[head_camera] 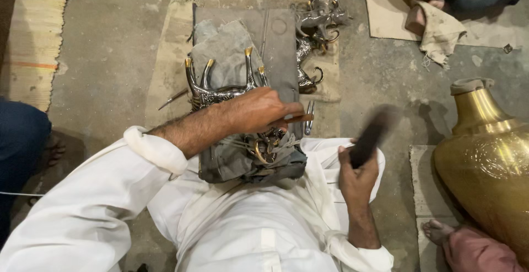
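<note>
Two hands work a metal animal figure (220, 93) lying on a grey cloth pad (242, 46) across the lap.
Left hand (259, 111) grips a thin tool (297, 119) against it; right hand (357, 173) clenches a blurred dark mallet (372, 134).

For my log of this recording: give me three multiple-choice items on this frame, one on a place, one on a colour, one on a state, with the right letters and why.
1. Where does the metal animal figure lie?
A. on the grey padded block
B. inside the brass vase
C. on the woven mat

2. What colour are the figure's leg tips?
A. red
B. gold
C. blue

3. How does the dark tool in the right hand look?
A. sharp and flat on the floor
B. blurred, raised
C. wrapped in cloth

Answers: 1 A, it rests on the grey padded block under the left hand; 2 B, the tips shine gold; 3 B, it is smeared above the fist.
</note>
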A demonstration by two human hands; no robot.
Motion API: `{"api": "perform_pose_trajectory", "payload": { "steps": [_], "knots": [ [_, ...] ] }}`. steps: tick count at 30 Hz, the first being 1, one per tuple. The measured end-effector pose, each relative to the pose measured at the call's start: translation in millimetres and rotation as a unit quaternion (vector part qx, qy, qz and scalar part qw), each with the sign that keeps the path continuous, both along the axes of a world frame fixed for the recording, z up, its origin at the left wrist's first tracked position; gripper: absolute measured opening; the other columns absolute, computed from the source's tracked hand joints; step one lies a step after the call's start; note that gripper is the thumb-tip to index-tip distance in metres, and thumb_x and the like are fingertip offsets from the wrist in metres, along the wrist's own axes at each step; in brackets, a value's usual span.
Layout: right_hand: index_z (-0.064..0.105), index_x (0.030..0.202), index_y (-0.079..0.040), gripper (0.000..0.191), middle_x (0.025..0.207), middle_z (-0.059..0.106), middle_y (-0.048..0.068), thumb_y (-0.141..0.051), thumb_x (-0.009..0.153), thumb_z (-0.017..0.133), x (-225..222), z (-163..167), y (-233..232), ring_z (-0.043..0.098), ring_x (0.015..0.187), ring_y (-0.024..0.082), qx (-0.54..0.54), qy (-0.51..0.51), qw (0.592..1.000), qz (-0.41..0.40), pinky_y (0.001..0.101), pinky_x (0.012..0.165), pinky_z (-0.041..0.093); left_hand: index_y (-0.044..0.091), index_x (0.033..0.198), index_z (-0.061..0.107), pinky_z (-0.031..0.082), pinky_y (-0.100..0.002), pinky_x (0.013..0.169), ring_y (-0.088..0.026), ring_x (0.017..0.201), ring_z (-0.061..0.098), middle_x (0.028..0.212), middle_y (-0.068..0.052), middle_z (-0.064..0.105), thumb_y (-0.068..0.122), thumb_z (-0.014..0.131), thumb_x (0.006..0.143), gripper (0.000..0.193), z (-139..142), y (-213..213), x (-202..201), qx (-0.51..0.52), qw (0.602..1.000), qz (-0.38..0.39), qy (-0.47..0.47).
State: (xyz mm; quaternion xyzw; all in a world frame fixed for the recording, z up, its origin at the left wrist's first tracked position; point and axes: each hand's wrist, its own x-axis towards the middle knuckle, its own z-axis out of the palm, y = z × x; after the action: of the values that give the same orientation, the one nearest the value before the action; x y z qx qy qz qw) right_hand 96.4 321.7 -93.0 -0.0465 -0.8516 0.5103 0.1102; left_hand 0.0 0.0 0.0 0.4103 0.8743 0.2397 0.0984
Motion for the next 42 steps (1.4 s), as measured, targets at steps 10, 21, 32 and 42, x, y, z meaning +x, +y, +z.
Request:
{"api": "perform_pose_trajectory", "payload": {
  "steps": [10, 21, 32, 42],
  "knots": [
    [0.064, 0.120, -0.003, 0.035, 0.087, 0.068, 0.008, -0.016, 0.091, 0.078, -3, 51, -33, 0.061, 0.075, 0.015, 0.106, -0.003, 0.994, 0.024, 0.0294, 0.065, 0.051, 0.011, 0.124, 0.057, 0.054, -0.051, 0.069, -0.036, 0.079, 0.073, 0.076, -0.013, 0.073, 0.027, 0.076, 0.091, 0.041, 4, 0, -11, 0.023, 0.998, -0.036, 0.042],
    [0.067, 0.117, -0.002, 0.032, 0.089, 0.070, 0.010, -0.011, 0.087, 0.077, 13, 33, -26, 0.066, 0.075, 0.017, 0.231, -0.010, 0.972, 0.032, 0.0341, 0.068, 0.052, 0.013, 0.125, 0.061, 0.055, -0.050, 0.068, -0.035, 0.077, 0.073, 0.074, -0.012, 0.072, 0.023, 0.078, 0.086, 0.044, -2, 3, -12, 0.034, 0.996, -0.065, 0.045],
    [0.060, 0.116, -0.002, 0.029, 0.094, 0.065, 0.007, -0.015, 0.097, 0.078, 18, 23, -36, 0.062, 0.084, 0.014, -0.022, 0.073, 0.997, 0.002, 0.0294, 0.076, 0.051, 0.013, 0.123, 0.062, 0.055, -0.050, 0.068, -0.035, 0.075, 0.072, 0.078, -0.013, 0.074, 0.020, 0.074, 0.090, 0.036, 8, 1, -15, 0.044, 0.994, -0.089, 0.045],
    [0.065, 0.111, 0.000, 0.028, 0.089, 0.066, 0.006, -0.004, 0.086, 0.074, 22, 38, -40, 0.063, 0.081, 0.014, 0.218, 0.018, 0.975, 0.032, 0.0310, 0.071, 0.050, 0.012, 0.111, 0.065, 0.054, -0.050, 0.068, -0.036, 0.077, 0.072, 0.077, -0.013, 0.074, 0.020, 0.078, 0.081, 0.033, 10, 1, -15, 0.077, 0.988, -0.116, 0.061]
  ]
}}
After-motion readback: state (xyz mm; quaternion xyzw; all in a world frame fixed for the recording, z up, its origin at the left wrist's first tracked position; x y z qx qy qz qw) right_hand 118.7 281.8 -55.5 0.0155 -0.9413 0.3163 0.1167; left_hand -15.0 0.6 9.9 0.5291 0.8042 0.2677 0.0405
